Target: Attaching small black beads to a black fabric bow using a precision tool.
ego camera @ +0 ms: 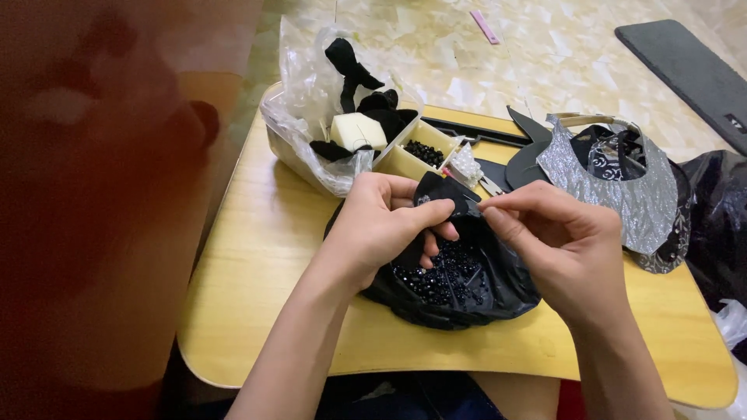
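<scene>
1. Nearest the wearer, the left hand [381, 225] is closed in a pinch on a small black fabric piece [440, 194], thumb on top and fingers curled beneath; the piece sits between the two hands, just above the bag of beads.
2. The right hand [560, 237] has thumb and forefinger pressed together at the fabric's three o'clock edge. Whatever they nip is too fine to make out; it may be a needle or thread.
3. Below both hands lies a black plastic bag [498, 292] spread open, with black beads [440, 276] heaped inside. To my eye, working directly over it is wise, so anything dropped falls among the beads.
4. All this rests on a yellow wooden lap table [264, 257].
5. At three o'clock a silver patterned collar-shaped piece [634, 190] lies near the right wrist, crowding that side.
6. At twelve o'clock stands a compartment box [408, 159] holding more beads, beside a clear bag [307, 101] of black scraps.
7. At nine o'clock a blurred reddish shape [93, 194] blocks the view.
</scene>
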